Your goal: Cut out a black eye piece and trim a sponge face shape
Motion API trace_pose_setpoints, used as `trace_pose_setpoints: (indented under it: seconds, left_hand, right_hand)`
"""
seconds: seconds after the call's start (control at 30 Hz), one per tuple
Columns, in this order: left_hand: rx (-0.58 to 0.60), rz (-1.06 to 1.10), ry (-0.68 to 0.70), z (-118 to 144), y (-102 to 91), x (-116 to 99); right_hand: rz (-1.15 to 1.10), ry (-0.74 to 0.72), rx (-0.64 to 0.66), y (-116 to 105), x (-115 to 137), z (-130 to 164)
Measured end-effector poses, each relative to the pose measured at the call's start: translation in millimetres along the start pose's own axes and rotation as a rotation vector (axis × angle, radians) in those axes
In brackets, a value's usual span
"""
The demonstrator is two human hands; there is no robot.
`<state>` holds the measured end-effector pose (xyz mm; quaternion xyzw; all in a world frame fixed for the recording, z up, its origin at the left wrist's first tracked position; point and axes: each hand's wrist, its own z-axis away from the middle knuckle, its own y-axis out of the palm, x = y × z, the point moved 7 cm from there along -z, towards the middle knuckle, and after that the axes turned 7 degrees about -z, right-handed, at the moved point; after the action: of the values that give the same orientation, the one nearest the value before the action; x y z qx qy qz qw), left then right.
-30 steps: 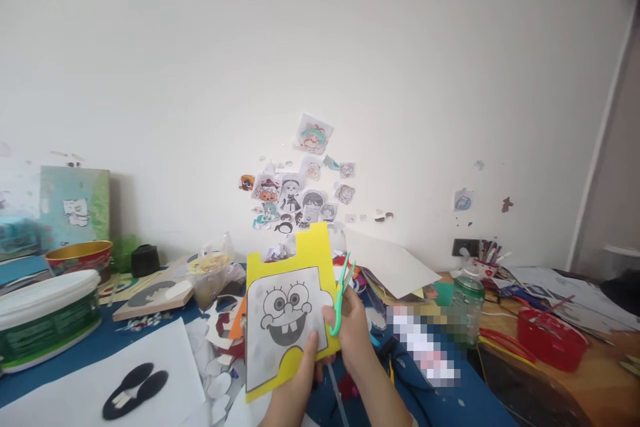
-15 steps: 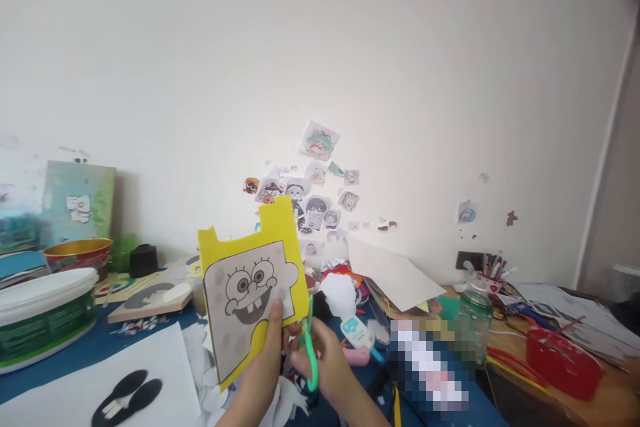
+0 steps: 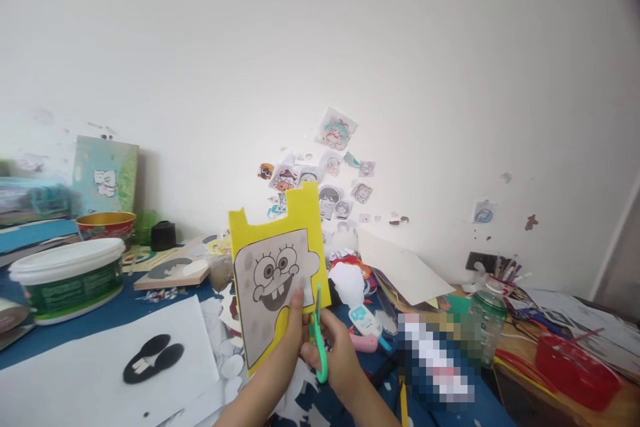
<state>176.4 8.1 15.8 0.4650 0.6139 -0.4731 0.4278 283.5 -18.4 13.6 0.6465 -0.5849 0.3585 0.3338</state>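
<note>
My left hand (image 3: 290, 330) grips a yellow sheet (image 3: 303, 207) by its lower edge, thumb pressed on the front. Stuck or laid on that sheet is a grey-and-white paper cutout (image 3: 257, 280) of a cartoon face with big eyes and a toothy grin. The sheet's top edge has a notch cut out of it. In my right hand (image 3: 340, 353) are green-handled scissors (image 3: 320, 347), their blades pointing up at the sheet's lower right corner. How far the blades are apart I cannot tell.
Paper scraps (image 3: 305, 397) lie below my hands. White paper with black shapes (image 3: 100, 360) and a white-lidded green tub (image 3: 75, 287) are at left. A pink-and-white tool (image 3: 367, 340), red container (image 3: 575, 370) and clear jar (image 3: 485, 320) stand at right. Small drawings (image 3: 337, 130) cover the wall.
The view has shifted, so the surroundings sit further right. The sheet, cutout and both hands appear further right and slightly higher. Both hands keep their holds.
</note>
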Motion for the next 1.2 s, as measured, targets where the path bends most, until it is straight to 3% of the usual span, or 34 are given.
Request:
trace_pose_setpoints:
  seconds: [0.13, 0.27, 0.7, 0.87, 1.03, 1.2]
  left_hand:
    - [-0.139, -0.039, -0.160, 5.7, -11.1, -3.2]
    - [-0.124, -0.025, -0.192, 4.9, -12.4, -5.5]
    - [-0.079, 0.025, -0.194, 0.5, -9.9, -4.8]
    - [-0.108, -0.017, -0.171, -1.5, -13.3, -4.5]
    - [-0.050, -0.029, -0.204, 1.6, -9.1, -6.8]
    - [-0.098, -0.023, -0.160, 4.1, -10.4, -12.6]
  right_hand:
    - [0.014, -0.020, -0.003, 0.3, 2.5, -0.6]
    - [0.088, -0.001, 0.008, 1.5, 11.6, -0.2]
    - [0.178, 0.050, 0.014, 2.6, 23.5, 1.8]
    - [0.157, 0.096, -0.001, 0.2, 19.8, 2.2]
    - [0.072, 0.097, -0.015, -2.4, 17.0, 1.2]
    - [0.052, 0.090, -0.022, -2.1, 17.6, 0.7]
